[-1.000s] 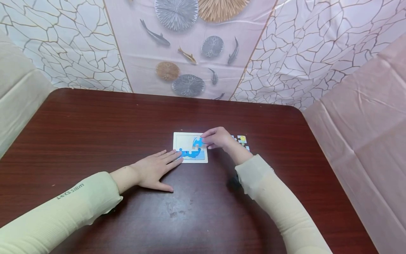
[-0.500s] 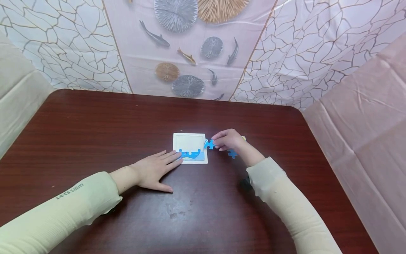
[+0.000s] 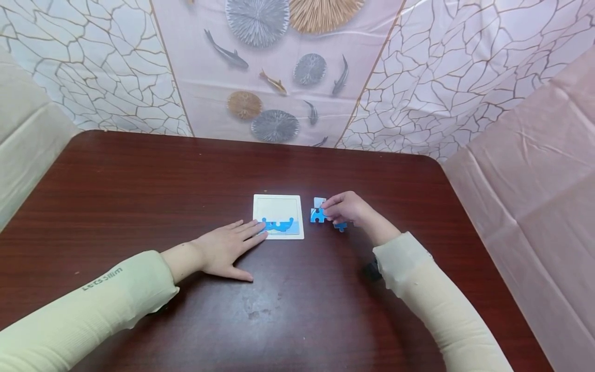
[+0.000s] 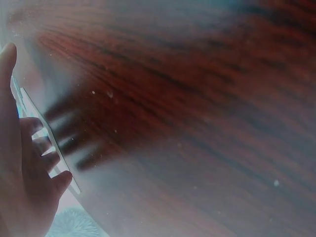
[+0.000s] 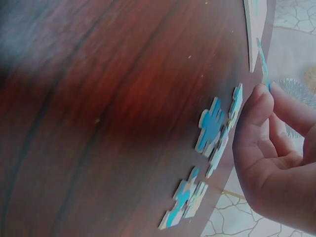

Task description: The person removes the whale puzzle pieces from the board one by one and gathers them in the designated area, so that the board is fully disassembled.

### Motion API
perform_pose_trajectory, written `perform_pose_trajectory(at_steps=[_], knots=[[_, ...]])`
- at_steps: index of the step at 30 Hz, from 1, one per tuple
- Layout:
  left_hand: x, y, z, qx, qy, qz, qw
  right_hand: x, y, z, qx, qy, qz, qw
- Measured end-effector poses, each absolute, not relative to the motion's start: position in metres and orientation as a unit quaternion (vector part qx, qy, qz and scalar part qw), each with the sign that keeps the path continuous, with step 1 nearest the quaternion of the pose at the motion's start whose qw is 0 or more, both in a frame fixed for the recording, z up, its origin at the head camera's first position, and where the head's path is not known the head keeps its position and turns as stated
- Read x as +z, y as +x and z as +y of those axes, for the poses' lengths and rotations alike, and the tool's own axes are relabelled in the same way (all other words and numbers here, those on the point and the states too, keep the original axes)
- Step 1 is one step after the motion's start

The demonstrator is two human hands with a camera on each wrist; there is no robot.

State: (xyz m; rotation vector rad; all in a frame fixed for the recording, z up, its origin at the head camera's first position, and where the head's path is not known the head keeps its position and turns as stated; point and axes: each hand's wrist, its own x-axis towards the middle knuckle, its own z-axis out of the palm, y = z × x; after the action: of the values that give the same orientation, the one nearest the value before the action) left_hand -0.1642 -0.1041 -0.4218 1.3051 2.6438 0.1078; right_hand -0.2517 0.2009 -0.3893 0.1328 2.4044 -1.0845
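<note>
My right hand pinches a blue jigsaw puzzle piece between thumb and fingertips, just right of a white puzzle tray. In the right wrist view that piece appears nearly edge-on at the fingertips. Across the tray's lower part runs a strip of fitted blue pieces, its left end covered by fingers. My left hand lies flat with fingers spread, their tips on the tray's lower left corner. The left wrist view shows those fingers over the thin tray edge.
Loose puzzle pieces lie right of the tray, partly hidden by the right hand: a pale one behind the held piece and a blue one below. Several show in the right wrist view, including a blue one. A patterned cloth hangs behind the table.
My right hand has moved right with the blue puzzle piece, from over the tray to beside it, uncovering the tray's upper part. The left hand has stayed in place.
</note>
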Motion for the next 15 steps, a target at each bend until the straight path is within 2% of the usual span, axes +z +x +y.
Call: perform_pose_trajectory(at_steps=[15], knots=[[-0.4215,-0.1641,-0.1036,0.036,0.441,0.892,0.096,-0.3964,-0.2496,0.2067,-0.343,0.024,0.913,0.220]])
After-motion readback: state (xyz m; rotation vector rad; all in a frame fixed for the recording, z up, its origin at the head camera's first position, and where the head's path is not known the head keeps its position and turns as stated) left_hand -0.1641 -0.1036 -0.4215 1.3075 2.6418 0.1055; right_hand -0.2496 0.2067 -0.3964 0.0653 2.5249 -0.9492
